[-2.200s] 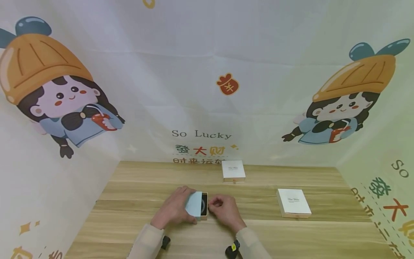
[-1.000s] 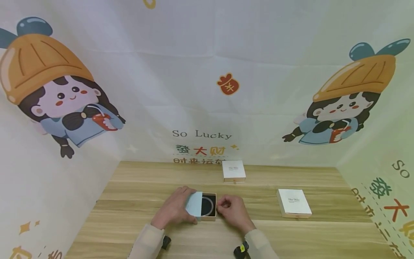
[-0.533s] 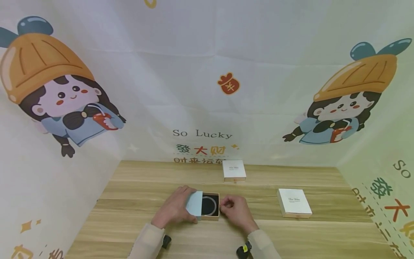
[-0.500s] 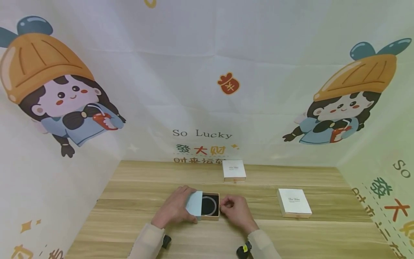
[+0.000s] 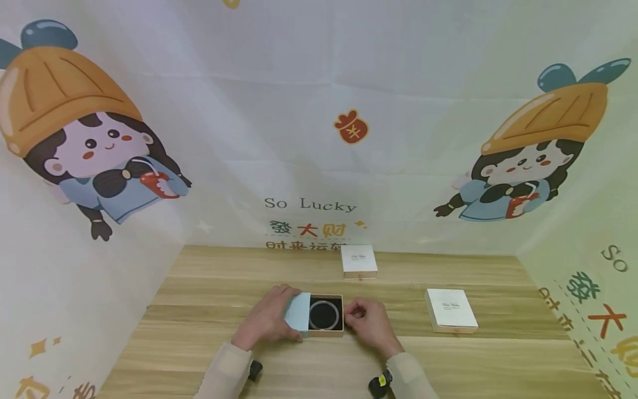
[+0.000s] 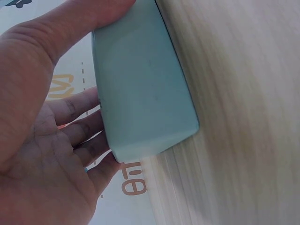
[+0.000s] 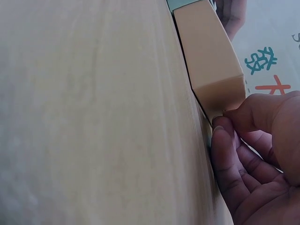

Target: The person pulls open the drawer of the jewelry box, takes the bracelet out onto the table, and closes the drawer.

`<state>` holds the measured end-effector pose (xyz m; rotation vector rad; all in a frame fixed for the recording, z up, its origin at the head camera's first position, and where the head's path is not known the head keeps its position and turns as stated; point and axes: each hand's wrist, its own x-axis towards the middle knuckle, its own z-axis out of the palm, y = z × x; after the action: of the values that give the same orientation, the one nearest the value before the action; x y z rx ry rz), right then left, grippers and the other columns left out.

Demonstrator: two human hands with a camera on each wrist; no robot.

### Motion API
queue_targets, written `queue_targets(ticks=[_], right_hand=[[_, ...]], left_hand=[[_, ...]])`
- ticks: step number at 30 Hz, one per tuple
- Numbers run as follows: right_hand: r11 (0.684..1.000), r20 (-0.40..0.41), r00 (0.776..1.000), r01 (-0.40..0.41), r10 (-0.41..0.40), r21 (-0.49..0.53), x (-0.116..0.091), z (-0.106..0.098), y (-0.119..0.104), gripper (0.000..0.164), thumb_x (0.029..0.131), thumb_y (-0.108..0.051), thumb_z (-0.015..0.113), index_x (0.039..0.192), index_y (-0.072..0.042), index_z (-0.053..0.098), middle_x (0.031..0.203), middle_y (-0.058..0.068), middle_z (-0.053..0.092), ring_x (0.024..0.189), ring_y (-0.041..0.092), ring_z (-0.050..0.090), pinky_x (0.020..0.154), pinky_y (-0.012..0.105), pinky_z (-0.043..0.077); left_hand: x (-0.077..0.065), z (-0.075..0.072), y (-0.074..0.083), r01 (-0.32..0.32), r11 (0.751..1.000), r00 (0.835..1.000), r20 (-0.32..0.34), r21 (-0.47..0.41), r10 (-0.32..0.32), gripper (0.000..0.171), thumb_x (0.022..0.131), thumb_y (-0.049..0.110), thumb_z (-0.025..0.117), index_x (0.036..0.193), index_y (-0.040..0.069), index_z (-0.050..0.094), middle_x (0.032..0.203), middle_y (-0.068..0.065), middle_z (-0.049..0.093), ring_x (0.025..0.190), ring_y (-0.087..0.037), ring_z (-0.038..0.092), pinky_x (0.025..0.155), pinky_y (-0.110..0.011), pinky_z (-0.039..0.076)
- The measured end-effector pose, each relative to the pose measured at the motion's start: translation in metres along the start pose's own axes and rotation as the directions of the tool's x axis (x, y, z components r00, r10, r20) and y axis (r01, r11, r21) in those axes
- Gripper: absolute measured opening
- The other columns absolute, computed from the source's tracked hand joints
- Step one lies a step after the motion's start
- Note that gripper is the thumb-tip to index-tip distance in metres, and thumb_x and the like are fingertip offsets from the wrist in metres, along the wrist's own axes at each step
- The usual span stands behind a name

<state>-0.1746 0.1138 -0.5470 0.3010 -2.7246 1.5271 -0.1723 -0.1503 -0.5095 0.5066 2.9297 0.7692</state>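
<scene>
My left hand (image 5: 271, 316) grips the light blue sleeve (image 5: 298, 312) of a drawer-style gift box, thumb on the near side and fingers on the far side. The sleeve's blue side (image 6: 140, 79) fills the middle of the left wrist view. Out of its right end sticks a tan drawer (image 5: 326, 333), lined in black. In the drawer lies a pale, see-through bangle (image 5: 336, 316), seen as a whole ring. My right hand (image 5: 371, 324) pinches at the middle of the drawer's end face (image 7: 218, 93) with thumb and fingertip, which hide most of what they hold.
Two white lidded boxes stand on the wooden table (image 5: 209, 277): one white box (image 5: 359, 259) at the back edge, another white box (image 5: 451, 308) to the right of my right hand. A printed cloth (image 5: 299, 111) hangs behind and at both sides.
My right hand has moved right, drawing the drawer out of the sleeve. The bangle has gone from a sliver to a full ring in view. My left hand stays on the sleeve.
</scene>
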Motion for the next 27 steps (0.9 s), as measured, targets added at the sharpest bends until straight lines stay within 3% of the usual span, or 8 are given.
queue_targets(ticks=[27], right_hand=[[1.0,0.001,1.0,-0.017,0.017,0.01,-0.0003,-0.0007,0.0037,0.002,0.084,-0.002,0.071,0.085,-0.002,0.071,0.077,0.002,0.07,0.07,0.008,0.06,0.064,0.019,0.049]], left_hand=[[-0.0009,-0.0011,-0.0013,-0.006,1.0,1.0,-0.003,0.0,0.006,0.102,0.054,0.032,0.101,0.142,0.007,0.055,0.134,-0.009,0.061,0.118,-0.026,0.056,0.103,-0.05,0.051]])
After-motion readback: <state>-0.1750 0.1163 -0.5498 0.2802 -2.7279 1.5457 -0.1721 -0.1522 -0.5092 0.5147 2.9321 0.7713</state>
